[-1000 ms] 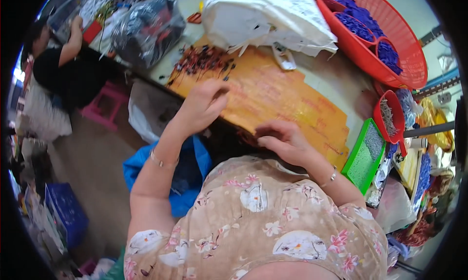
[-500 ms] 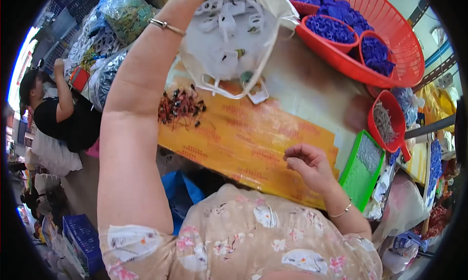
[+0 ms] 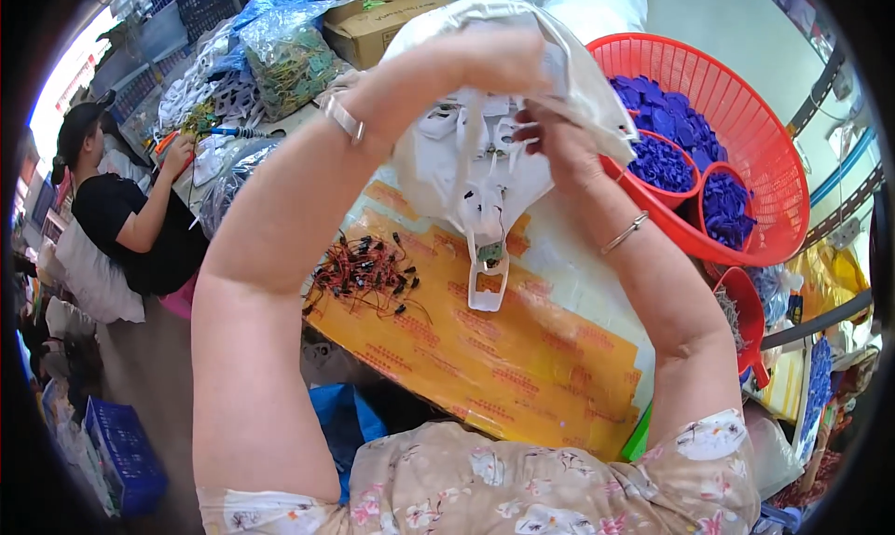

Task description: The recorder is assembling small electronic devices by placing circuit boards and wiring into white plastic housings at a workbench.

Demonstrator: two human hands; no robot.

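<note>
A white bag (image 3: 424,176) of white plastic housings (image 3: 443,123) lies tilted toward me at the far middle of the table. My left hand (image 3: 508,61) reaches across the bag's mouth and is closed on its upper rim, its fingers blurred. At the right side of the mouth is my right hand (image 3: 564,148), its fingers bent and apart, partly behind the rim; I see nothing in them. One white housing with a green circuit board (image 3: 488,253) lies below the bag's lip on the yellow-taped tabletop. To its left sits a tangle of red and black wired parts (image 3: 364,274).
Right of the bag stands a red basket (image 3: 778,162) of purple pieces. Nearer are a red scoop (image 3: 753,330) with thin pieces and a green tray (image 3: 638,434) edge. At left, a person (image 3: 130,199) in black works; behind are a clear bag (image 3: 289,69) and a cardboard box (image 3: 387,22).
My right hand has moved from the near table up to the bag. The bag now leans closer, and a housing with a circuit board rests farther down on the yellow surface.
</note>
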